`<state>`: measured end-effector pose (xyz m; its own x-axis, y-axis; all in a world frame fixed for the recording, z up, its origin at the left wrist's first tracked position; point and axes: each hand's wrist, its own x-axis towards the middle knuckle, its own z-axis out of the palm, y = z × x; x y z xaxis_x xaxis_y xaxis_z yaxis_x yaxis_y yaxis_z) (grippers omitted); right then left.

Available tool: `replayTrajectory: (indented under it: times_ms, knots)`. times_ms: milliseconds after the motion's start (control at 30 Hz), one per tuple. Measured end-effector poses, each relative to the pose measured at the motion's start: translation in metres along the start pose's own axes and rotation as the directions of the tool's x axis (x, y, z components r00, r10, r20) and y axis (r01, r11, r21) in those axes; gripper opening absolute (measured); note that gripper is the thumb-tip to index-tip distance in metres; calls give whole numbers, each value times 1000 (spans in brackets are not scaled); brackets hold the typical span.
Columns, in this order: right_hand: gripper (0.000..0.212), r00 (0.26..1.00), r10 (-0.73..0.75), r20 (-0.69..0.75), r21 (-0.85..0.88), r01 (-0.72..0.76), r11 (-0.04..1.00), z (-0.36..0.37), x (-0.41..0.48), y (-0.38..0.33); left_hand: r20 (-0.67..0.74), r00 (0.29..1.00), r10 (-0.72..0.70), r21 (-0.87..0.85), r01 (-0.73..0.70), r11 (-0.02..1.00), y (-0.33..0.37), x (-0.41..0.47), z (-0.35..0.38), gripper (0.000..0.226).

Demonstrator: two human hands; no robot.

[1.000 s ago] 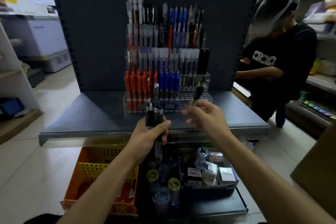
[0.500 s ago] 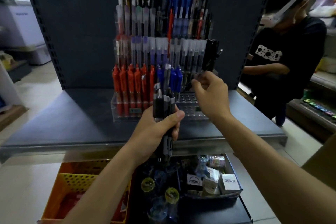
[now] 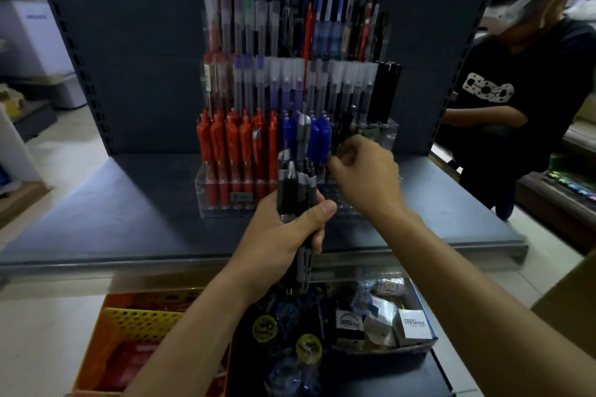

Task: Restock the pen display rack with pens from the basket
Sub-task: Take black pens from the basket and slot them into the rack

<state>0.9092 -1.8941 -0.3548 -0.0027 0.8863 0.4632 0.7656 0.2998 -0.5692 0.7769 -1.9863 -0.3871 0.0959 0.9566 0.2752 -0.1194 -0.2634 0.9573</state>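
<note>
Hands: left (image 3: 280,237) grips pens (image 3: 293,192) (right (image 3: 367,179) pinches black pen (image 3: 343,126)).

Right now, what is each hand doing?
Left hand: grips a bundle of pens.
Right hand: pinches one black pen at the rack.

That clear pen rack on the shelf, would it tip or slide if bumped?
Probably stiff: the pen rack looks like clear hard plastic. Likely hard to tip, its stepped base being wide and full of pens. It might slide on the smooth shelf.
</note>
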Motion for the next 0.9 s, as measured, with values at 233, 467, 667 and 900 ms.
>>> replayTrajectory:
  times_ms: [233,467,667,900]
  knots:
    - [20,1000,10,29,-77,-8,997,-8,13,-2,-14,1000,-8,39,9,999,-1,-3,-1,35]
    - [22,993,-62,103,-107,73,992,-17,19,-4,-9,1000,-10,36,11,999,1,-6,-2,27]
    - [25,987,-28,159,-128,49,991,-5,8,1,19,1000,3,10,-3,1000,3,-7,-4,32]
    - [24,995,-34,99,-65,40,997,-3,-3,8,52,999,3,0,-3,1000,2,-7,-3,18]
